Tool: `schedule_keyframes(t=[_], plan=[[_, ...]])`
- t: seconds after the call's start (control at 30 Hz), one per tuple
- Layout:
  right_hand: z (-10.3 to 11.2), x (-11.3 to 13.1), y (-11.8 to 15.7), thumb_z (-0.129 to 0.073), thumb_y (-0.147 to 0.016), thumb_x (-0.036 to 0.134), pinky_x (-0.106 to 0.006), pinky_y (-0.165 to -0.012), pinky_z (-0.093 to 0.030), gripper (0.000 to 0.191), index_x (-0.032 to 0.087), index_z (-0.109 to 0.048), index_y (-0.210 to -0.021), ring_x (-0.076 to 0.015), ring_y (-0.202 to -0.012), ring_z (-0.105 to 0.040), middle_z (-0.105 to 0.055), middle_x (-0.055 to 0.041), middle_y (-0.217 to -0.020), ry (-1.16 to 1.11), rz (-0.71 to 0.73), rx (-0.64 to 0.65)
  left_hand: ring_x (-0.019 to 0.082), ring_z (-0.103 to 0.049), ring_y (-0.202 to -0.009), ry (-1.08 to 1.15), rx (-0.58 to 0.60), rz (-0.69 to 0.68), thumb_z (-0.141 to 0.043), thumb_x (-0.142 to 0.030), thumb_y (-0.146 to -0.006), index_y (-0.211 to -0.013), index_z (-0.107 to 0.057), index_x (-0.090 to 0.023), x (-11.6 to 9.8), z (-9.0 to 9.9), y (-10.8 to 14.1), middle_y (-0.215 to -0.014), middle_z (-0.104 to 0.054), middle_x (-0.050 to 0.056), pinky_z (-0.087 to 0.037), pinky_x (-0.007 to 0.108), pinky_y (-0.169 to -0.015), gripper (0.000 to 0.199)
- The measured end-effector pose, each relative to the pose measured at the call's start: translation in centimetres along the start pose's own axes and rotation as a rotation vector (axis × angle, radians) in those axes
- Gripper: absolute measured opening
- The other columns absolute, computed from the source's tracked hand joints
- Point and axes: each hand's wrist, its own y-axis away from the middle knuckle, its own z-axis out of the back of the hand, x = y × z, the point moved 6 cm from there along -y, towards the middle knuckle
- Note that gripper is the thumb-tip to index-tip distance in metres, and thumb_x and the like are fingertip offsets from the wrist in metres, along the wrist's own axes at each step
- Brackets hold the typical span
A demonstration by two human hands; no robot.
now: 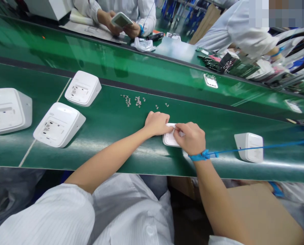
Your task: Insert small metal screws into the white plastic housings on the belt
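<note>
A small white plastic housing (170, 140) lies on the green work surface in front of me, partly covered by both hands. My left hand (157, 123) is closed at its upper left edge, the thumb pressing on top. Over its right side, my right hand (192, 137) has thumb and fingers pinched close together near the upper edge. Whatever is between those fingertips is too small to make out. A blue wrist strap (203, 155) with a cord circles my right wrist. Just beyond my hands are scattered small metal parts (138, 101), in loose clusters.
Three white device housings (59, 125) stand at the left, and another white housing (254, 148) stands at the right under the blue cord. Past a dark rail runs a green belt (111, 56) carrying a white part (210, 81). Across it, a person's hands (133, 30) hold a device.
</note>
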Motion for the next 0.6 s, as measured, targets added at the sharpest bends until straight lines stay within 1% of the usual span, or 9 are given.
schedule_keyframes(t=[0.1,0.2,0.3,0.47,0.6], plan=[[0.33,0.36,-0.1,-0.053,-0.086,0.021,-0.032,-0.068,-0.04,0.015,0.02,-0.068,-0.083,-0.0209,-0.071,-0.056,-0.066,-0.0044,-0.072,0.005,0.058,-0.035,0.021,-0.06,-0.081,0.01,0.001,0.015,-0.064,-0.041,-0.072,-0.064,-0.053,-0.021,-0.04,-0.08,-0.05,-0.07,-0.063,-0.001,-0.035,0.037,-0.076,0.024],[0.28,0.6,-0.1,-0.053,-0.087,0.019,-0.033,-0.068,-0.041,0.016,0.02,-0.069,-0.085,-0.0212,-0.072,-0.057,-0.067,-0.0042,-0.072,-0.008,0.091,-0.033,0.022,-0.06,-0.081,0.01,-0.013,0.021,-0.064,-0.041,-0.071,-0.063,-0.053,-0.022,-0.08,-0.05,-0.05,-0.07,-0.064,0.0,-0.035,0.037,-0.075,0.024],[0.05,0.31,0.05,-0.054,-0.085,0.02,-0.033,-0.069,-0.043,0.015,0.021,-0.068,-0.085,-0.0218,-0.073,-0.058,-0.067,-0.0046,-0.074,-0.038,0.034,-0.03,0.023,-0.06,-0.084,0.014,-0.013,0.016,-0.064,-0.042,-0.07,-0.064,-0.053,-0.022,-0.05,-0.06,-0.04,-0.073,-0.066,0.0,-0.035,0.038,-0.076,0.024],[0.57,-0.14,0.34,-0.053,-0.084,0.018,-0.037,-0.077,-0.045,0.017,0.021,-0.066,-0.094,-0.0241,-0.083,-0.06,-0.068,-0.0047,-0.079,-0.078,-0.067,-0.139,0.023,-0.061,-0.084,-0.003,-0.032,-0.014,-0.064,-0.043,-0.07,-0.067,-0.054,-0.022,-0.01,-0.02,0.12,-0.076,-0.067,0.001,-0.035,0.039,-0.077,0.024],[0.68,-0.18,0.13,-0.055,-0.082,0.021,-0.042,-0.083,-0.04,0.02,0.022,-0.066,-0.098,-0.028,-0.094,-0.058,-0.07,-0.0057,-0.088,-0.062,-0.117,-0.094,0.025,-0.062,-0.087,-0.058,-0.05,-0.045,-0.064,-0.048,-0.071,-0.07,-0.054,-0.021,-0.29,0.05,0.42,-0.081,-0.069,0.003,-0.036,0.041,-0.079,0.028]])
